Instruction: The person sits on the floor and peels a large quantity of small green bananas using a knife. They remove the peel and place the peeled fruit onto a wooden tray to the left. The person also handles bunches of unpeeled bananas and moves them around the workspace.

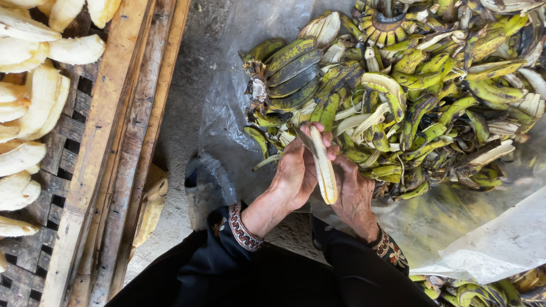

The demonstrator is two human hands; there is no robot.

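Observation:
Both my hands meet low in the middle of the view around one pale, peeled banana (324, 167). My left hand (296, 173) grips its left side with the fingers curled over the top end. My right hand (354, 196) holds it from the right, thumb against the flesh. A strip of dark peel hangs at the banana's upper end. Just beyond my hands lies a big heap of green-yellow banana peels and unpeeled bunches (409, 85), with one whole dark bunch (287, 71) at its left.
A clear plastic sheet (227, 108) lies under the heap on the grey concrete floor. At the left stands a wooden slatted rack (122, 142) carrying several peeled bananas (34, 108). More peels lie at the bottom right (483, 290). My dark sleeves have patterned cuffs.

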